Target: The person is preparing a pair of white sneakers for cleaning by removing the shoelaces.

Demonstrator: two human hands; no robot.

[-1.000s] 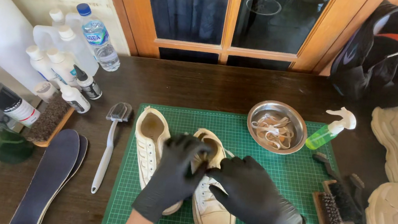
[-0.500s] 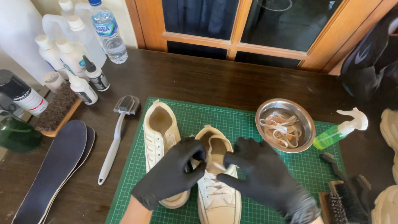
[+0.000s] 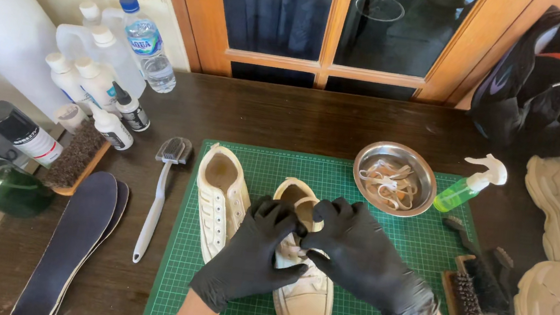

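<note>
left black-gloved hand (image 3: 249,261) fingers pinched at tongue of cream leather low-top sneaker (image 3: 302,267) | right black-gloved hand (image 3: 363,264) gripping same spot | sneaker flat on green gridded cutting mat (image 3: 425,254), beside its unlaced twin sneaker (image 3: 218,196) | tip: pin the sole flat, pull gently

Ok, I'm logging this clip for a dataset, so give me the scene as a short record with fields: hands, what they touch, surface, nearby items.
left hand: black-gloved left hand, on the shoe's tongue and laces
right hand: black-gloved right hand, fingers at the shoe's opening
handled item: cream sneaker, toe toward the camera
beside it: second cream sneaker, untouched
surface: green cutting mat on a dark wooden table
right of shoes: steel bowl of laces, green spray bottle, brushes
left of shoes: white-handled brush, dark insoles, white bottles
</note>
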